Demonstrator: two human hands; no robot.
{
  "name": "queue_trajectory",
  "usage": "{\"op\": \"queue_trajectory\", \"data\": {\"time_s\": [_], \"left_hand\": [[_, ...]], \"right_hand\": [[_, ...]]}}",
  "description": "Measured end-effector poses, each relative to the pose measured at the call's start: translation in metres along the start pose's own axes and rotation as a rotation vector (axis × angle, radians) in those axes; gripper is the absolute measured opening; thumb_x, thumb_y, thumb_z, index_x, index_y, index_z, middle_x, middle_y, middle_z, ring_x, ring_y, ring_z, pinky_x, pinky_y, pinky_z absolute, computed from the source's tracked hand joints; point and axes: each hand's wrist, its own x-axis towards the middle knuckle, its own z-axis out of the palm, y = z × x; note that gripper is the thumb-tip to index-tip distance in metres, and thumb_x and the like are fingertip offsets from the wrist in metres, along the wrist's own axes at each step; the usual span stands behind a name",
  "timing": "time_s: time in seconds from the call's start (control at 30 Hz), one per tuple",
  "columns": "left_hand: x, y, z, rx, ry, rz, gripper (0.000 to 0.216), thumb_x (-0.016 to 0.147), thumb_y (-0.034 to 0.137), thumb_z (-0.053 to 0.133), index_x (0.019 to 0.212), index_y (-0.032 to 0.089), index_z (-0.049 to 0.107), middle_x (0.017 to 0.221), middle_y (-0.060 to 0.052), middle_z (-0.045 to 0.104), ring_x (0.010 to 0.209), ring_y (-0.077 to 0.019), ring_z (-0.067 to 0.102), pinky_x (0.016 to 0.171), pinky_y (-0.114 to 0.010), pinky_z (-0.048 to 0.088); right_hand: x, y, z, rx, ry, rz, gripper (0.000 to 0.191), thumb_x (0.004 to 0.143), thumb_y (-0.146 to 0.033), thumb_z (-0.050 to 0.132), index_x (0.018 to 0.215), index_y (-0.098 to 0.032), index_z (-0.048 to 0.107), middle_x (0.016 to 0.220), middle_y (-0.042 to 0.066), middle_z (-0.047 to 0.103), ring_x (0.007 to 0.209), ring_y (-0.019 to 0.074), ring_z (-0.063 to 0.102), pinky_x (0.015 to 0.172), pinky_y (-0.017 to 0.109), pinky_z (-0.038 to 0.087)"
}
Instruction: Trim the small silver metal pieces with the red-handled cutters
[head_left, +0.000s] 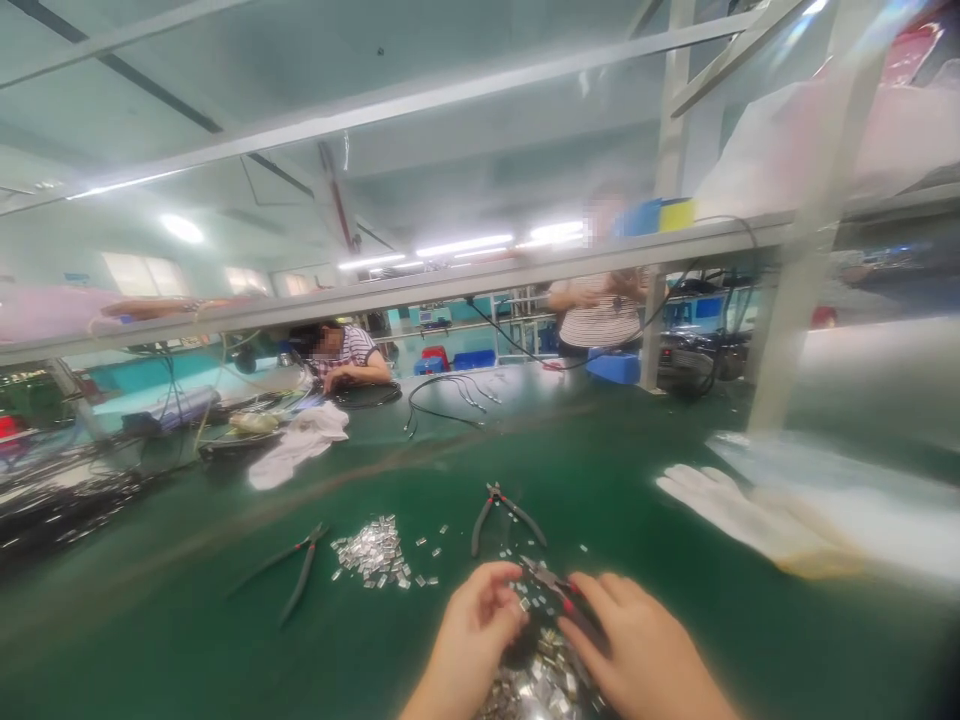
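My right hand [637, 640] is wrapped around a pair of pliers [549, 580] with dark, red-marked handles, jaws pointing left towards my other hand. The fingers of my left hand [476, 625] are curled together, with a small metal piece [524, 604] at their tips. Beneath both hands lies a heap of shiny metal pieces [536, 685], partly hidden by them. Just beyond, a second pair of pliers [495, 500] rests with handles spread. Further left are a pile of small silver pieces [373, 550] and a third pair of pliers [304, 560].
On the green table [405, 660], a white glove [750, 515] lies right and a white cloth [300, 445] far left. Black cables [442, 405] lie at the back. A shelf rail [450, 285] crosses above; its post [799, 300] stands right. Two people [352, 355] are beyond.
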Motion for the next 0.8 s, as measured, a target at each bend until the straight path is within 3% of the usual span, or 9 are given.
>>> {"op": "queue_trajectory", "data": {"time_s": [0.07,0.17,0.3,0.47,0.6,0.8], "left_hand": [[0.002,-0.004,-0.001,-0.054,0.011,-0.02,0.054,0.071,0.052,0.087,0.109,0.014,0.08,0.073,0.0,0.066,0.069,-0.0179,0.057,0.069,-0.033,0.043],[0.002,-0.007,0.0,-0.085,0.027,-0.06,0.052,0.068,0.055,0.093,0.096,0.012,0.086,0.071,-0.002,0.069,0.065,-0.0152,0.057,0.069,-0.032,0.046],[-0.001,-0.003,0.003,-0.29,0.075,-0.119,0.063,0.049,0.06,0.105,0.085,0.014,0.083,0.066,-0.001,0.07,0.058,-0.0132,0.059,0.061,-0.028,0.048],[-0.01,0.02,0.002,-0.566,0.067,-0.175,0.047,0.054,0.034,0.111,0.083,0.014,0.081,0.079,-0.008,0.081,0.069,-0.0155,0.072,0.072,-0.027,0.06],[-0.012,0.027,-0.003,-0.669,0.073,-0.24,0.041,0.057,0.021,0.11,0.085,0.011,0.083,0.084,-0.011,0.082,0.074,-0.0143,0.076,0.077,-0.022,0.061],[-0.011,0.032,-0.004,-0.775,0.014,-0.26,0.047,0.046,0.023,0.114,0.075,0.01,0.08,0.07,-0.002,0.072,0.061,-0.0069,0.064,0.061,-0.015,0.053]], "right_hand": [[0.0,-0.001,0.002,0.017,0.038,-0.022,0.029,0.1,-0.034,0.064,0.118,-0.017,0.079,0.096,0.013,0.081,0.082,0.0294,0.08,0.07,0.045,0.069],[0.001,0.002,0.003,0.027,0.09,-0.052,0.03,0.1,-0.035,0.063,0.116,-0.016,0.08,0.093,0.012,0.082,0.079,0.0293,0.081,0.067,0.044,0.07],[0.0,0.007,0.003,0.029,0.132,-0.1,0.027,0.1,-0.036,0.064,0.115,-0.019,0.08,0.09,0.008,0.082,0.075,0.0266,0.082,0.062,0.038,0.07],[0.002,0.002,0.0,0.036,0.192,-0.164,0.026,0.098,-0.034,0.066,0.112,-0.016,0.079,0.088,0.009,0.082,0.072,0.0256,0.081,0.061,0.036,0.07],[0.005,-0.006,-0.009,0.071,0.267,-0.244,0.028,0.1,-0.034,0.061,0.111,-0.015,0.079,0.087,0.009,0.082,0.07,0.0236,0.082,0.06,0.033,0.07],[0.009,-0.012,-0.022,0.14,0.308,-0.293,0.026,0.104,-0.033,0.057,0.114,-0.018,0.076,0.088,0.008,0.083,0.071,0.0215,0.082,0.061,0.029,0.069]]}}
